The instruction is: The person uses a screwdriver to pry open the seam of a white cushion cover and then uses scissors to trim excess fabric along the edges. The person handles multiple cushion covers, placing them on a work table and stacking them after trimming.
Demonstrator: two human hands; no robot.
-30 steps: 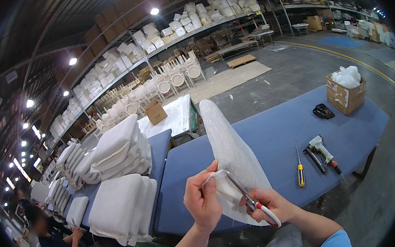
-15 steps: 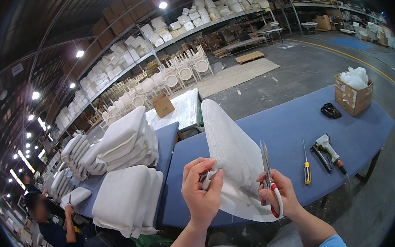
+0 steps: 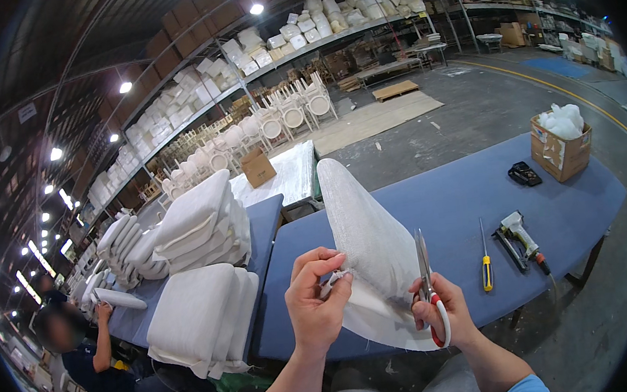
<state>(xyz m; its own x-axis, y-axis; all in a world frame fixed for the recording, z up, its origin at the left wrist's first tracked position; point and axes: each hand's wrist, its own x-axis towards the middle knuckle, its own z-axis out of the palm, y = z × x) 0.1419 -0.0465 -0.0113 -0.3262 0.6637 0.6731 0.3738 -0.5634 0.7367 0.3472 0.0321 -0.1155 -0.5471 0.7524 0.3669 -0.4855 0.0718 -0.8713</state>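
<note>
A light grey fabric-covered seat cushion [image 3: 366,225] stands tilted on edge on the blue-topped table in front of me, with loose pale cloth [image 3: 371,315] hanging at its lower side. My left hand [image 3: 315,295] pinches a frayed bit of that fabric between thumb and fingers at the cushion's near left edge. In my right hand [image 3: 444,307] are scissors [image 3: 425,261] with red and white handles, blades pointing up along the cushion's right side. The fingers of that hand also lie against the cushion's lower right edge.
On the blue table [image 3: 453,196] to the right lie a yellow-handled screwdriver [image 3: 486,271], a staple gun [image 3: 519,239], a black object [image 3: 524,174] and a carton of white stuffing [image 3: 564,150]. Stacked cushions [image 3: 201,315] stand at left, near a co-worker [image 3: 91,361].
The cushion has turned slightly in my hands, and more frayed fabric shows at my left fingertips. The scissors stay nearly in place. At far left the co-worker's hand and cushion have shifted.
</note>
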